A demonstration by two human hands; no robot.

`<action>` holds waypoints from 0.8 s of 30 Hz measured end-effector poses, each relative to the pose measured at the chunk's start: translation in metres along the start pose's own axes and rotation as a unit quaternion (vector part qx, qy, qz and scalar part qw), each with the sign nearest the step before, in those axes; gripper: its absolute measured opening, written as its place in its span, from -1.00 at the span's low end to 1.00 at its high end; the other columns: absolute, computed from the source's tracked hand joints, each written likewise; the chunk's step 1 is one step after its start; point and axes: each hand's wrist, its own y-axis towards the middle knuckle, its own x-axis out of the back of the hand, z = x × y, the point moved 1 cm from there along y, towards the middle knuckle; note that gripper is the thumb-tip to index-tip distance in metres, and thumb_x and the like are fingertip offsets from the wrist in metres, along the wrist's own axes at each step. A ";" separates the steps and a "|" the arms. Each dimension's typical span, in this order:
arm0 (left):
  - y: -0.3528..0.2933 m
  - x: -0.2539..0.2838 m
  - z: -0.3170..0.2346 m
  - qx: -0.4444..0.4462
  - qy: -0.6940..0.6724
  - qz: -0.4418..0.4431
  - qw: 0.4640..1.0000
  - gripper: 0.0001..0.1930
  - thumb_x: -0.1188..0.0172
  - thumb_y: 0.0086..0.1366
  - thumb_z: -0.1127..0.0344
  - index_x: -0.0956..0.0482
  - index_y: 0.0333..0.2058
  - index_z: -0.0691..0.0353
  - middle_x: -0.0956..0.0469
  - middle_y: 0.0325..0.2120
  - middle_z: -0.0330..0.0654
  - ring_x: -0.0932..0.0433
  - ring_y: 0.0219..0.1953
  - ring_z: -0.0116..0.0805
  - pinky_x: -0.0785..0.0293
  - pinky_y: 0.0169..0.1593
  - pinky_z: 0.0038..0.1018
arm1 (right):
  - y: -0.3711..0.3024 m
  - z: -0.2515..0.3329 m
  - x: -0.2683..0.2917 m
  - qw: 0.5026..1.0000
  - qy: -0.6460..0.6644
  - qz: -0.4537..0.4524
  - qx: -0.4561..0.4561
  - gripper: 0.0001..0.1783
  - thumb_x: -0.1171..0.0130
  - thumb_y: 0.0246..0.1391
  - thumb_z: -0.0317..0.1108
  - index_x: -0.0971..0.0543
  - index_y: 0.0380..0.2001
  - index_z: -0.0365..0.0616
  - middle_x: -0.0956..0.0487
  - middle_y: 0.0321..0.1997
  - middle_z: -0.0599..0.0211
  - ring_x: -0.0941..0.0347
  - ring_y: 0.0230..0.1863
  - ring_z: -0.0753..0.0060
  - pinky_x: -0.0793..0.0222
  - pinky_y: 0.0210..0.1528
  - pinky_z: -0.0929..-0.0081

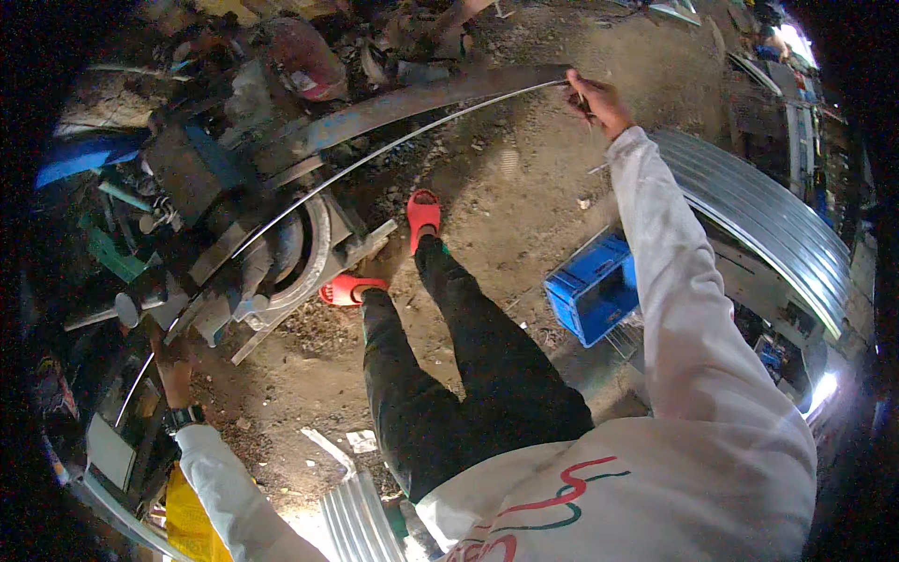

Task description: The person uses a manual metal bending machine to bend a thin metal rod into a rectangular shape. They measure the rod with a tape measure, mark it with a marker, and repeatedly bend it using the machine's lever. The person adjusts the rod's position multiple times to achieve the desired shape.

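Note:
My right hand [599, 105] is closed at the far end of a long, thin, shiny metal rod [403, 140], thumb on top. The rod slants down to the left across a cut-off saw [318, 248] with a round guard, and more bright line shows beyond it. A wide, worn flat metal bar [421, 101] runs close beside the rod and also reaches my right hand. My left hand [171, 361], with a watch on the wrist, is low at the left, beside the saw's dark near side. Its fingers are lost in shadow, so its grip is unclear.
A blue plastic crate [592, 288] sits on the dirt floor at right, near corrugated metal sheets [758, 215]. Scrap and dark machine parts crowd the left and far side. A yellow sack [192, 515] and another corrugated piece [359, 520] lie near me. My red sandals [424, 217] stand beside the saw.

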 end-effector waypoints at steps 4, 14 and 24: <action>0.000 -0.020 -0.004 -0.009 0.051 -0.070 0.996 -0.84 -0.12 0.19 0.50 -0.60 -0.25 0.23 -0.39 -0.60 -0.13 -0.44 -0.49 -0.20 -0.38 0.23 -0.09 | -0.012 0.007 0.006 0.999 0.031 -0.001 -0.013 -0.33 -0.19 0.06 0.35 -0.63 -0.32 -0.15 -0.56 -0.53 0.41 -0.42 -0.61 0.57 -0.27 -0.56 0.56; -0.017 -0.095 0.001 0.018 -0.124 -0.110 0.986 -0.86 -0.17 0.14 0.50 -0.56 -0.28 0.27 -0.52 -0.50 -0.05 -0.53 -0.38 -0.09 -0.42 0.13 -0.10 | -0.007 0.004 0.014 0.995 0.089 0.003 -0.055 -0.21 -0.09 0.04 0.43 -0.61 -0.19 -0.19 -0.69 -0.24 0.19 -0.65 -0.28 0.33 -0.55 -0.19 0.40; -0.033 -0.097 -0.010 0.136 -0.318 -0.029 0.938 -0.82 -0.14 0.20 0.37 -0.56 -0.23 0.28 -0.59 -0.17 0.04 -0.53 -0.08 -0.04 -0.30 0.23 -0.11 | 0.010 -0.003 0.015 0.998 0.007 0.067 0.013 -0.48 -0.21 0.12 0.20 -0.56 -0.44 -0.10 -0.40 -0.67 0.54 -0.28 -0.68 0.59 -0.25 -0.53 0.52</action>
